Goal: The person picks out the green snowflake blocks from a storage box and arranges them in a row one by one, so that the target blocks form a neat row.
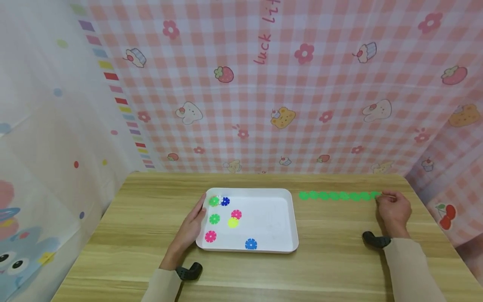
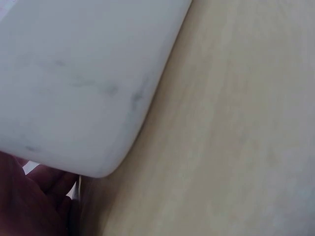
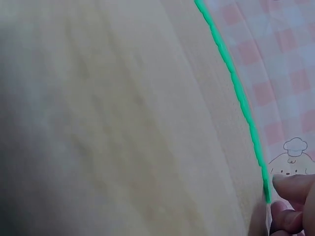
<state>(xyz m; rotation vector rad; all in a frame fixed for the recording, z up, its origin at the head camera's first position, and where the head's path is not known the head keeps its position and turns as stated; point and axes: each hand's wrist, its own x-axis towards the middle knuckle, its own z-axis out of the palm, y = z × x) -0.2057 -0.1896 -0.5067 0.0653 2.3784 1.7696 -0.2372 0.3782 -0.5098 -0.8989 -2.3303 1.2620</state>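
A white tray (image 1: 264, 218) lies on the table with several notched plastic discs in it: green (image 1: 214, 219), pink (image 1: 210, 236), yellow (image 1: 233, 222), light blue (image 1: 250, 244) and dark blue (image 1: 225, 201). My left hand (image 1: 190, 228) holds the tray's left side; the left wrist view shows fingers (image 2: 54, 184) curled by the tray's edge, partly hidden. To the tray's right runs a row of joined green discs (image 1: 333, 196). At the row's right end, my right hand (image 1: 394, 209) pinches it between thumb and fingers; edge-on, the green strip (image 3: 241, 96) shows in the right wrist view.
The wooden table (image 1: 324, 268) meets a pink checked cloth (image 1: 256, 138) at its back edge. White cloth (image 1: 75, 159) hangs at the left. Black wrist cameras sit on both wrists.
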